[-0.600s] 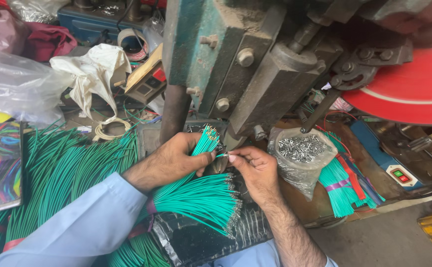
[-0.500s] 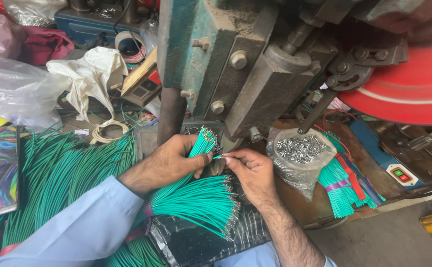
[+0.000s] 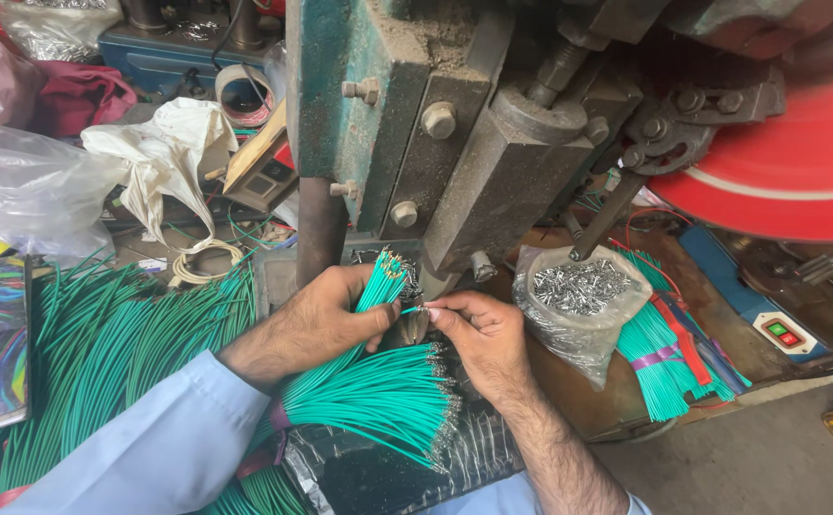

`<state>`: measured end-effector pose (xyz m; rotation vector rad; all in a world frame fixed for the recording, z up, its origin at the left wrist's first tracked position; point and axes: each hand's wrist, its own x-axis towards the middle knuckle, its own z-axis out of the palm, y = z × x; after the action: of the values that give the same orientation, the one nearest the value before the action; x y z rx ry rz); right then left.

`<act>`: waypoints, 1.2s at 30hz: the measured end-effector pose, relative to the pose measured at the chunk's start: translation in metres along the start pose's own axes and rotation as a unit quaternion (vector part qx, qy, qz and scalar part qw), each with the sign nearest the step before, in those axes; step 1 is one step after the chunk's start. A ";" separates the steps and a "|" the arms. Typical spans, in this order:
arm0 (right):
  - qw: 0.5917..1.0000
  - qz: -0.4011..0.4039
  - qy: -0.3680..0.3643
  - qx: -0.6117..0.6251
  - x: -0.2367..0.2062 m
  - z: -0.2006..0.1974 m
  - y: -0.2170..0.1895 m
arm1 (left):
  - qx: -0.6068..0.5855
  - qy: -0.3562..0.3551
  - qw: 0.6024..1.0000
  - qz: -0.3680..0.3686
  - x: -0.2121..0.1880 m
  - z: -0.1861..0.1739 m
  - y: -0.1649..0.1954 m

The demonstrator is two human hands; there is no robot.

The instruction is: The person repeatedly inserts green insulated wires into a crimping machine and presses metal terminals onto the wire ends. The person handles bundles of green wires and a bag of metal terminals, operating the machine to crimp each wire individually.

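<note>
Your left hand [image 3: 316, 319] clamps the green wire bundle [image 3: 378, 286], its length tilted up-right toward the press [image 3: 455, 162]; your right hand [image 3: 474, 334] pinches one wire [image 3: 411, 310] lying level.

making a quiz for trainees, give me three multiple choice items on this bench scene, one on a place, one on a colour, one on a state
1. Where is the clear bag of metal terminals?
A. right of the hands
B. far left

2. What colour are the wires in the left hand?
A. red
B. green

3. What is the right hand doing?
A. lying flat and open
B. pinching one wire by its end

Answers: 1 A, it sits beneath the red wheel. 2 B, the whole bundle is green. 3 B, fingertips meet on the wire.
</note>
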<state>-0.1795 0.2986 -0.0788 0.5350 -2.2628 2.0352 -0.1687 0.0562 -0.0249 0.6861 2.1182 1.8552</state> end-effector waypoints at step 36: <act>0.833 -0.037 0.104 -0.542 0.119 -0.121 -0.055 | 0.020 -0.009 0.996 -0.090 0.069 -0.091 0.016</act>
<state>-0.2981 0.3867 0.0214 0.2450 -2.6542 0.4688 -0.2680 0.0132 0.0136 0.5012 2.1333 1.7104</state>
